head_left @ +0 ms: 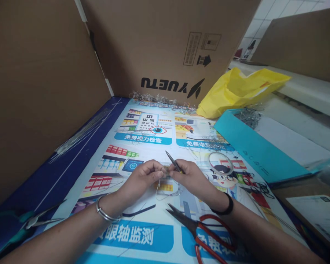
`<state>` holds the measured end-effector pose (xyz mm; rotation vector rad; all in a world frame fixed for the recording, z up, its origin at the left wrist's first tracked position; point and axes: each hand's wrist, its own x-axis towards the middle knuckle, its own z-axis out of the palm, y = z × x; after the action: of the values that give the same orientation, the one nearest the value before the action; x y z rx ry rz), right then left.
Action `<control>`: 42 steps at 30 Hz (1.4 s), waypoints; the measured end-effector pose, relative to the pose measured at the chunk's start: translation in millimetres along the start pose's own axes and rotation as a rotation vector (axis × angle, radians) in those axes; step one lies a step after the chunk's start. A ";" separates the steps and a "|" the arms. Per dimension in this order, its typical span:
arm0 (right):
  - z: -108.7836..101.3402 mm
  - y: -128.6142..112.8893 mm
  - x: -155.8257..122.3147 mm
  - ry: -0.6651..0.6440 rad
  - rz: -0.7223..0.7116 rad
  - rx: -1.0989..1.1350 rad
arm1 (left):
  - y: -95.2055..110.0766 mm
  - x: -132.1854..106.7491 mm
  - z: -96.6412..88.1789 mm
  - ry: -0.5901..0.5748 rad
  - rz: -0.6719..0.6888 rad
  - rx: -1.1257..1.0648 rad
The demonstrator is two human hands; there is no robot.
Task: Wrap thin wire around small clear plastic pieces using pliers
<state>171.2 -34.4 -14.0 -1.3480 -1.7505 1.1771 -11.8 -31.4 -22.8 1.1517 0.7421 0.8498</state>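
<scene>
Head view: left hand [151,174] pinches a small wire piece [165,170] between thumb and index, mid-frame, over the printed sheet [154,151] on the blue tabletop [68,174]. Right hand [187,175] grips a dark pointed tool [171,158], tip up-left; its fingertips meet the left's at the piece, whose exact shape is too small to read. Thin strands hang below. Red-handled scissors [194,229] lie near the right forearm, blades parted. Teal-handled pliers [27,222] sit by the left forearm, jaws apart. Pale ring [220,163] and dark loops [261,185] right of the right hand. Teal box [260,150] holds a wire tangle [249,116]; yellow bag [236,93] behind it.
</scene>
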 end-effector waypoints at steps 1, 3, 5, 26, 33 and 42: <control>0.1 -0.1 0.0 0.001 0.002 0.006 | -0.6 0.3 -0.6 0.010 0.010 -0.024; 0.4 -1.1 -0.1 0.005 0.000 0.001 | -1.3 0.9 -1.1 0.036 0.021 -0.044; 0.4 -2.7 -0.3 0.006 0.000 -0.015 | -1.4 1.2 -1.0 0.052 0.019 -0.050; 0.1 -3.6 -1.0 0.019 -0.021 -0.065 | 2.5 0.8 4.0 0.149 0.002 0.024; 0.7 -1.9 -1.0 0.029 -0.032 -0.100 | 2.4 0.7 2.8 0.153 -0.002 0.107; 2.7 -1.1 -1.1 0.023 -0.045 -0.092 | 3.5 0.0 3.5 0.162 -0.029 0.093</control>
<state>168.8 -36.3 -14.0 -1.3622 -1.8286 1.0645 -9.4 -32.4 -18.6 1.1612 0.9381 0.8992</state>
